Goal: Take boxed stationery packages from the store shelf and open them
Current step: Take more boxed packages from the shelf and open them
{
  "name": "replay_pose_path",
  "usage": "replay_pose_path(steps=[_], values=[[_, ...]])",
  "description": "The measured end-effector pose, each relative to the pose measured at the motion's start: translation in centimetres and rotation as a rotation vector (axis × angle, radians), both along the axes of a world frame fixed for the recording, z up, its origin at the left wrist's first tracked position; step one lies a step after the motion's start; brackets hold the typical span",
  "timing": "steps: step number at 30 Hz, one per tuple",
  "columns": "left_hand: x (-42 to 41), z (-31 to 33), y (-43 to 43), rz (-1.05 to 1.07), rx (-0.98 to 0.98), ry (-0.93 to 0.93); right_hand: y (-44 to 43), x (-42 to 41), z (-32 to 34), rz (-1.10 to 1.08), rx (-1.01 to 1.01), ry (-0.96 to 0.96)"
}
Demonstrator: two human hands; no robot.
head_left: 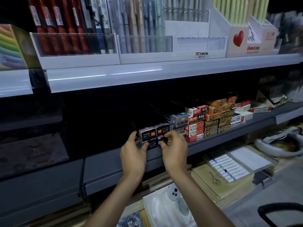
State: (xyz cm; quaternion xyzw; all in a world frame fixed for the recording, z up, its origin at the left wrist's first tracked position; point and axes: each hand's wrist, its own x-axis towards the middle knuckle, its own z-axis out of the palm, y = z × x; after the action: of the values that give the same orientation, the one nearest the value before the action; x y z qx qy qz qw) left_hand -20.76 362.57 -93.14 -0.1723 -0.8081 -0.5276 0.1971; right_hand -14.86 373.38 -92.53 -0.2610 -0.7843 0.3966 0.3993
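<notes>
The shelf [213, 141] held the stacked boxes [154, 135], all unopened as far as could be seen. Both hands, left [133, 153] and right [174, 149], pinched the lower front boxes; none was out yet.

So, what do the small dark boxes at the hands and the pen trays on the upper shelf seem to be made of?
Dark boxes: likely printed cardboard, slightly glossy; sharp folded edges and printed labels suggest it.
Pen trays: apparently white plastic with clear fronts; the pens show through the front panel.
</notes>
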Motion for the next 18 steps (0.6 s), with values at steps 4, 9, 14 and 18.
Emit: replay_pose_path(steps=[4, 9, 14, 18], values=[[-0.1, 0.0, -0.1, -0.009, 0.006, -0.005, 0.1, -0.4, -0.2, -0.017, -0.004, 0.012], [-0.2, -0.1, 0.0, -0.020, 0.029, -0.005, 0.4, -0.4, -0.1, -0.042, 0.011, -0.008], [-0.4, -0.3, -0.1, -0.054, 0.065, -0.033, 0.6, 0.3, 1.2, -0.135, 0.033, 0.204], [-0.4, -0.3, -0.2, -0.074, 0.084, -0.048, 2.0, 0.6, 1.9, -0.189, -0.027, 0.311]])
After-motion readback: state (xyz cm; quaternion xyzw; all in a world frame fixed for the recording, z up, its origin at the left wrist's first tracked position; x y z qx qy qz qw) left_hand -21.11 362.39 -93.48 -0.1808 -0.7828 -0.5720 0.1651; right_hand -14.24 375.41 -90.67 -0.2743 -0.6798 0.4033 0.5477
